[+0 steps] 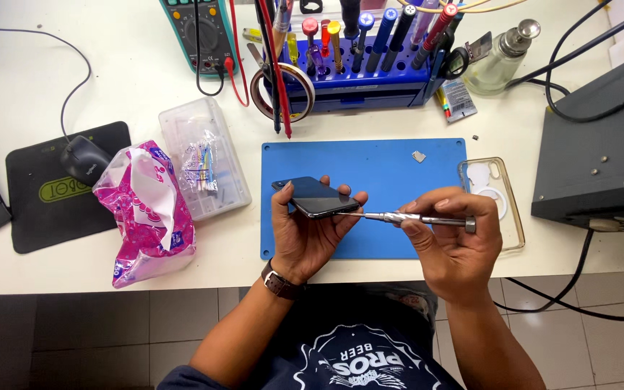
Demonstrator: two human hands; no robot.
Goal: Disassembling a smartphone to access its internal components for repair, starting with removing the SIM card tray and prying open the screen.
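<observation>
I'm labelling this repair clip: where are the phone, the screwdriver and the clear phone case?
phone (317, 195), head view, on its dark glossy back.
screwdriver (427, 219), head view, on its metal shaft.
clear phone case (512, 217), head view, on its right rim.

You're wearing a brown leather-strap watch (281, 283) on your left wrist, forearms bare, and a dark navy t-shirt (355, 361) with a white printed chest graphic.

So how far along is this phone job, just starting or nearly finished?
Early, it seems. Done: the clear case is off and lies beside the blue mat. In hand: the left hand holds the dark phone while the right hand sets a metal screwdriver against its bottom edge. Left: the phone is unopened; its back remains in place.
</observation>
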